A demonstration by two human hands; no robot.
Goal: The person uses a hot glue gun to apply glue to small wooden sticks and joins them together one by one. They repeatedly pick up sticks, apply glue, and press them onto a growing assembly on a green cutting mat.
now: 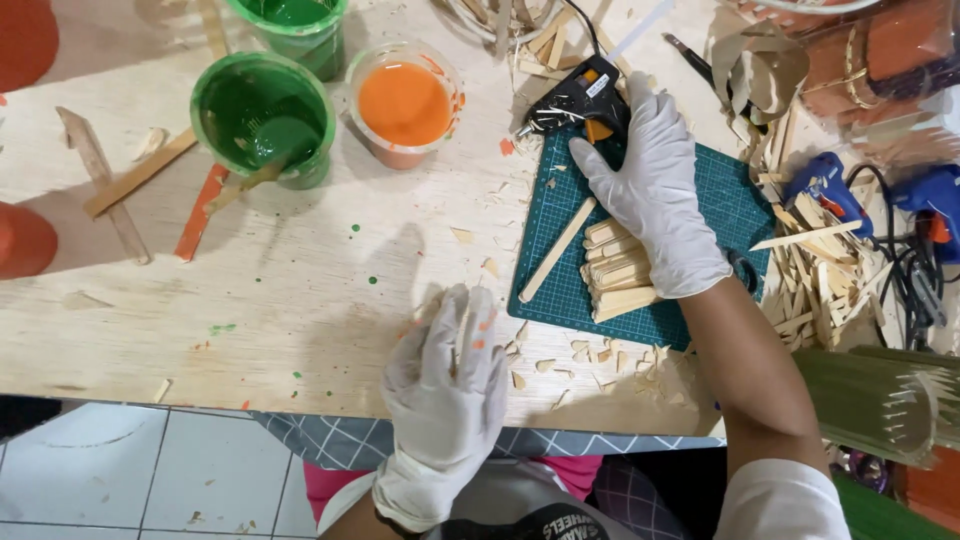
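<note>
Reaching toward twelve o'clock, your right hand (pixel 655 185) has its grip around the black glue gun (pixel 575 100); your left hand (pixel 447 385) rests flat, holding nothing, on the counter (pixel 300 290)

I see a pale plywood tabletop (pixel 300 290), flecked with green and orange paint drops and littered with wood chips. Its near edge runs across the lower view, with a grey checked cloth (pixel 330 440) hanging just under it. Below left I get a floor of white tiles (pixel 130 480) with dark grout lines, a few specks on them. Light is bright and even, from above; soft shadows fall on the wood. No walls or windows visible to me.
</note>
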